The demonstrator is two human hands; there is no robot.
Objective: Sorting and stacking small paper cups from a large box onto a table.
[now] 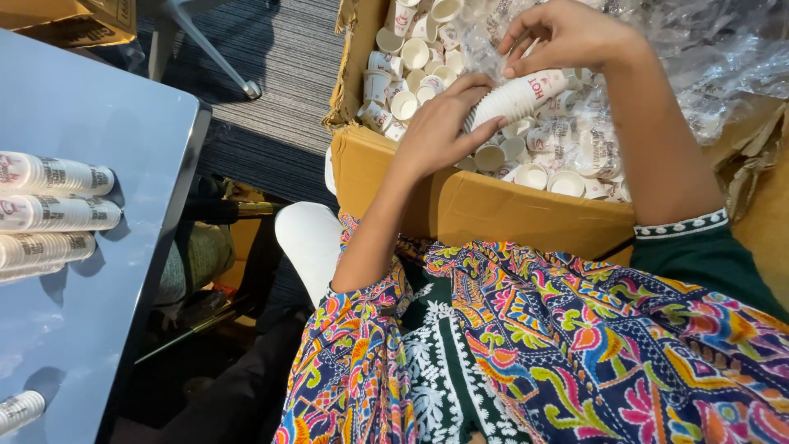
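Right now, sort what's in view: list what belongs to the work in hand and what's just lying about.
In hand:
- stack of paper cups, held by left hand and right hand
- loose cups in the cardboard box
- clear plastic wrap in the box
- finished cup stacks lying on the grey table

Lying about:
- chair leg on the striped carpet
- second cardboard box at top left

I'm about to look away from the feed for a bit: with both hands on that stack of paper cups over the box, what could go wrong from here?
1. The stack of cups is held on its side between the left hand and the right hand; it may buckle and shed cups into the cardboard box.
2. The plastic liner lies by the right hand and could snag.
3. The cup stacks on the table lie on their sides near its edge and might roll off.
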